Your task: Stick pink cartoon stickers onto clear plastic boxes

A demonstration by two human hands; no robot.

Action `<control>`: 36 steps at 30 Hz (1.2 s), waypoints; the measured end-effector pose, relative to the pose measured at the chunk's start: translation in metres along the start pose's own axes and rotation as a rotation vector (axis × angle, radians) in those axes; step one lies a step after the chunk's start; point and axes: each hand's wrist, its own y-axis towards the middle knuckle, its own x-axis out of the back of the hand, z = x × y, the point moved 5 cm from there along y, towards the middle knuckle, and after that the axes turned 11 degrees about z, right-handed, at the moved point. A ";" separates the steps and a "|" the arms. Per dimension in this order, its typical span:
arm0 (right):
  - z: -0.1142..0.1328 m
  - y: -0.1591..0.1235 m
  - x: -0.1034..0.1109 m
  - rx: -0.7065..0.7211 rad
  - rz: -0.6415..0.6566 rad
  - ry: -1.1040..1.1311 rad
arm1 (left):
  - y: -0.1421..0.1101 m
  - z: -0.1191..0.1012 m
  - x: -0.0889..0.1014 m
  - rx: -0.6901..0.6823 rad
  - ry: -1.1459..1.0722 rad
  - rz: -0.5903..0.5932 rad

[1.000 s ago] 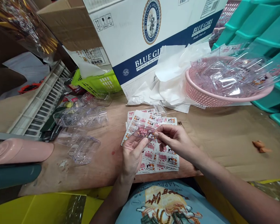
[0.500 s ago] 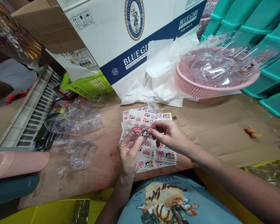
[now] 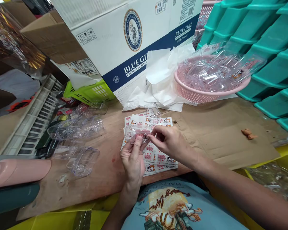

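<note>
My left hand [image 3: 133, 158] is closed around a clear plastic box [image 3: 131, 130], its thumb lying over a pink printed sticker [image 3: 139, 135] on the near face. At the sticker's right end, thumb and forefinger of my right hand [image 3: 169, 140] are pinched together; the fingers partly cover that end. Under both hands lies a stack of sticker sheets [image 3: 158, 161] with cat pictures and pink lettering. Another small clear plastic piece [image 3: 155, 113] rests on the far edge of the sheets.
Clear plastic boxes [image 3: 83, 161] lie to the left, near a pink bottle [image 3: 21, 172]. A pink basket [image 3: 206, 95] full of clear boxes stands back right, beside teal bins [image 3: 273, 70]. Crumpled white paper [image 3: 156, 92] lies before a large carton [image 3: 98, 48].
My left thumb has slid left over the sticker, and the box has tilted slightly. Both hands stay together over the sheets. The camera view has shifted.
</note>
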 end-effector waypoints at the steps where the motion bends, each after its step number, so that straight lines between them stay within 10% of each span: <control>1: -0.002 -0.003 0.003 0.003 -0.031 -0.072 | -0.001 -0.001 0.000 0.014 -0.019 -0.003; 6: -0.004 -0.016 0.016 -0.002 -0.172 -0.067 | -0.010 -0.009 -0.011 0.031 -0.070 0.010; 11: -0.011 -0.041 0.025 0.097 -0.113 0.156 | -0.017 0.005 -0.040 0.197 0.028 0.329; 16: -0.114 -0.101 0.098 -0.255 -0.440 -0.413 | 0.024 -0.026 -0.031 -0.161 0.771 0.400; 20: -0.158 -0.115 0.124 -0.357 -0.398 -0.779 | 0.063 -0.048 -0.007 -0.308 1.338 0.414; 29: -0.025 0.004 0.021 0.301 -0.038 -0.207 | 0.080 -0.006 0.055 0.010 1.109 0.233; 36: -0.025 0.093 0.004 0.241 0.015 0.019 | 0.054 -0.011 0.067 0.029 0.463 0.201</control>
